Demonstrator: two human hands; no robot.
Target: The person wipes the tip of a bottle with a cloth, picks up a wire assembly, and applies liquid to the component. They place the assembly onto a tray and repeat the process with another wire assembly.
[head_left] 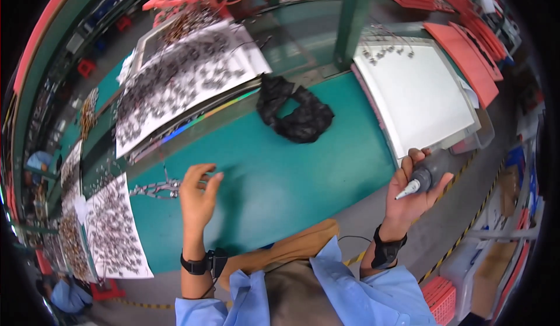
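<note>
My left hand (198,193) hovers above the left part of the green table mat (309,174), fingers loosely bent and the thumb apart, with nothing in it. Just left of it lies a silvery hinged metal tool (156,189) that looks like pliers. Past the mat's right end, my right hand (407,196) is wrapped round a small squeeze bottle (424,177). The bottle has a grey collar and a white pointed nozzle, which tilts toward the lower left. Part of its body is hidden or blurred by the fingers. A crumpled black ring-shaped bundle (294,111) rests on the far middle of the mat.
White sheets (242,49) with many small dark wired parts stand at the far left. More parts lie on another sheet (116,230) at the near left. A white board (417,95) is at the right, beside red trays (464,60). A green post (352,23) rises behind.
</note>
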